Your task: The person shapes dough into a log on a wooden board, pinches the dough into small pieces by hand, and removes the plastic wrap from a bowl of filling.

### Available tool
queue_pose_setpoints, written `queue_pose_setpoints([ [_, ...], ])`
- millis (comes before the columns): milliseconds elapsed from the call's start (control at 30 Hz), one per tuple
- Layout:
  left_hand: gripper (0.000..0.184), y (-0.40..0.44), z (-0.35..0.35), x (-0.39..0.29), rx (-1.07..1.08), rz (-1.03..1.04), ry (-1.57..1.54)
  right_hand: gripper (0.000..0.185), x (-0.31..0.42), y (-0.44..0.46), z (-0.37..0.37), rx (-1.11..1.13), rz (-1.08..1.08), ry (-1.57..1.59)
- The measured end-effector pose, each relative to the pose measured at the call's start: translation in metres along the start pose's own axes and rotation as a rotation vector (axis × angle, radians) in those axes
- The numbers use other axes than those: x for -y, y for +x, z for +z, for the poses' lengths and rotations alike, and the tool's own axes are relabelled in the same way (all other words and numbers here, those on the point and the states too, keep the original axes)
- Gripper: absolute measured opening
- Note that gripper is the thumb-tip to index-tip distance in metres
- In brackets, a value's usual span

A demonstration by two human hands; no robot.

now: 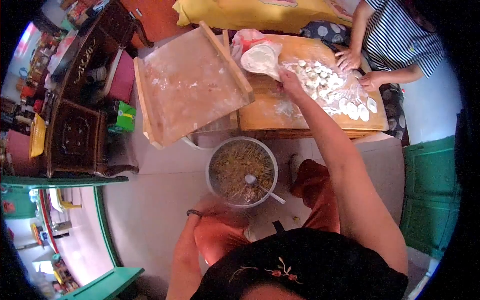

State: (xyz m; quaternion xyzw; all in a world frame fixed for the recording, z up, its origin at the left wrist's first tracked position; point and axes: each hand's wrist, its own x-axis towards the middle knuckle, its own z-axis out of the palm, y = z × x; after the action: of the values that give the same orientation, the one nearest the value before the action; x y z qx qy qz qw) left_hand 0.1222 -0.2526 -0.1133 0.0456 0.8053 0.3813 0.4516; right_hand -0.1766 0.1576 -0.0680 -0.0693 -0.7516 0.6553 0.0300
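My right hand (289, 82) reaches over the wooden board (260, 110) and is closed at the near corner of an open plastic bag of flour (260, 59). My left hand (216, 205) is low by my left knee, beside the rim of a large metal bowl (209, 175); it is blurred and its fingers cannot be made out. The bowl stands on the floor, with brownish chopped filling (232, 167) and a spoon (270, 194) in it. Small floured dough pieces (320, 80) and flat oval wrappers (353, 111) lie on the board, right of my hand.
Across the board, a person in a striped top has both hands (370, 81) at its right side. A big wooden-framed tray (192, 85), dusted with flour, stands tilted to the left. Dark carved furniture (77, 132) and a green box (125, 116) are farther left.
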Motion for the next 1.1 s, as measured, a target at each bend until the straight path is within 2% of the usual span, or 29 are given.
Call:
queue_pose_setpoints([
  [67,0.042,0.017,0.0,0.056,-0.121,-0.031,-0.114,0.03,0.033,-0.016,0.009,0.028,0.171,0.103],
  [167,0.056,0.016,-0.01,0.14,-0.394,-0.087,-0.474,0.032,0.007,0.008,0.014,0.121,0.144,0.139],
  [200,0.061,-0.001,-0.016,0.144,-0.493,-0.106,-0.597,0.034,-0.017,0.03,0.018,0.068,0.096,0.077],
  [233,0.063,-0.031,-0.023,0.122,-0.609,-0.106,-0.692,0.035,-0.047,0.056,0.023,0.017,0.051,0.02],
  [333,0.062,-0.122,-0.035,0.062,-0.872,-0.071,-0.841,0.037,-0.083,0.039,0.035,-0.126,-0.269,-0.146],
  [400,0.062,-0.163,-0.035,0.029,-1.051,-0.1,-0.806,0.035,-0.034,-0.014,0.027,-0.147,-0.127,-0.262],
  [467,0.062,-0.19,-0.037,0.011,-1.121,0.013,-0.819,0.033,0.036,-0.077,0.016,-0.09,0.035,-0.483],
  [533,0.061,-0.196,-0.038,-0.005,-1.177,0.259,-0.87,0.028,0.072,-0.138,0.016,-0.235,0.052,0.016],
  [567,0.059,-0.2,-0.035,-0.029,-1.144,0.419,-0.894,0.038,0.106,-0.178,0.015,-0.133,0.19,0.157],
  [600,0.057,-0.204,-0.027,-0.063,-1.104,0.574,-0.911,0.041,0.112,-0.202,0.021,-0.053,0.142,0.235],
  [667,0.063,-0.196,-0.009,-0.128,-1.018,0.654,-0.972,0.051,0.124,-0.243,0.031,0.097,0.042,0.4],
  [700,0.065,-0.187,0.007,-0.151,-0.912,0.794,-0.987,0.054,0.143,-0.271,0.037,0.162,0.019,0.442],
  [733,0.061,-0.162,0.019,-0.168,-0.849,0.781,-1.094,0.056,0.158,-0.299,0.045,0.224,0.0,0.483],
  [800,0.057,-0.128,0.045,-0.204,-0.639,0.711,-1.224,0.058,0.154,-0.328,0.067,0.361,-0.219,0.436],
  [867,0.051,-0.099,0.065,-0.227,-0.246,0.734,-1.351,0.057,0.133,-0.336,0.084,0.463,-0.395,0.338],
  [900,0.052,-0.078,0.072,-0.235,-0.361,0.743,-1.353,0.056,0.119,-0.338,0.091,0.492,-0.456,0.269],
  [967,0.052,-0.054,0.085,-0.246,-0.585,0.728,-1.362,0.05,0.104,-0.337,0.085,0.507,-0.183,0.469],
  [1033,0.054,-0.071,0.092,-0.26,-0.684,0.708,-1.007,0.04,0.091,-0.318,0.081,0.439,0.354,0.732],
  [1067,0.054,-0.084,0.095,-0.266,-0.721,0.686,-0.829,0.04,0.07,-0.307,0.086,0.49,0.314,0.818],
  [1100,0.056,-0.084,0.093,-0.264,-0.838,0.755,-0.601,0.04,0.04,-0.293,0.096,0.541,0.273,0.904],
])
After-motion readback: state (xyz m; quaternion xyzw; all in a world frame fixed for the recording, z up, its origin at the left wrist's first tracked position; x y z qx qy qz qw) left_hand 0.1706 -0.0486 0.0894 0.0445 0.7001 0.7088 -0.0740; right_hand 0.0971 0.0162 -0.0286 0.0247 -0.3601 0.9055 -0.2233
